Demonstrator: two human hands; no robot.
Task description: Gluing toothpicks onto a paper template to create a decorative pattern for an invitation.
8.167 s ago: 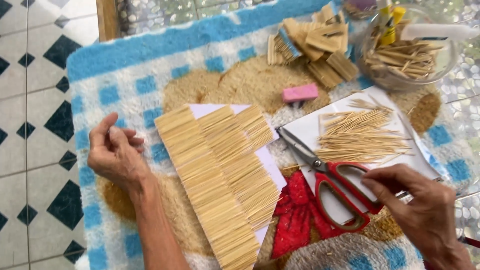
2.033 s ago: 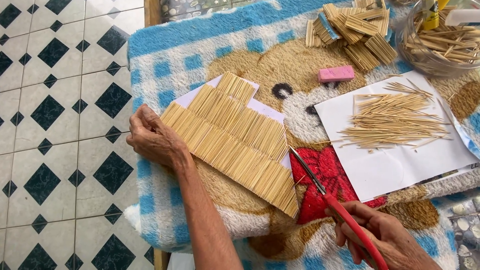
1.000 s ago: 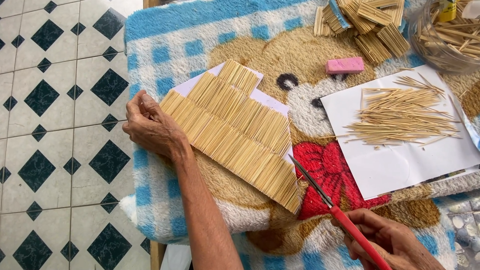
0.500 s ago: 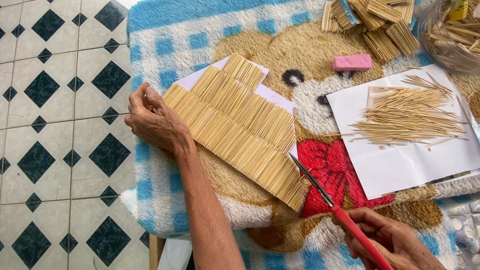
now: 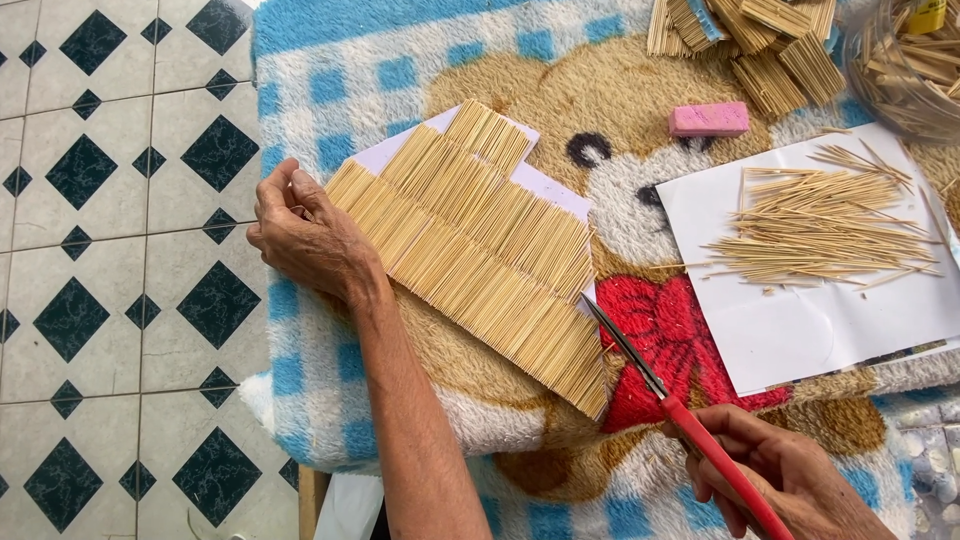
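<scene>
The right hand (image 5: 790, 480), gripping scissors (image 5: 680, 420), had brought the blades to the stick panel's (image 5: 480, 240) four-o'clock edge, left hand (image 5: 305, 235) pressing flat at nine.

I work in what looks like a home, at a hobby corner rather than a shop. Under my arms lies a fleecy blanket (image 5: 330, 70) with blue checks and a cartoon bear (bedding, not a workbench cover). At nine o'clock the floor (image 5: 110, 250) shows white household tiles with dark diamonds. At one o'clock sit bundles of sticks (image 5: 760, 40); at three o'clock loose sticks rest on a paper sheet (image 5: 820, 330), and a pink eraser (image 5: 708, 119) lies nearby.
</scene>
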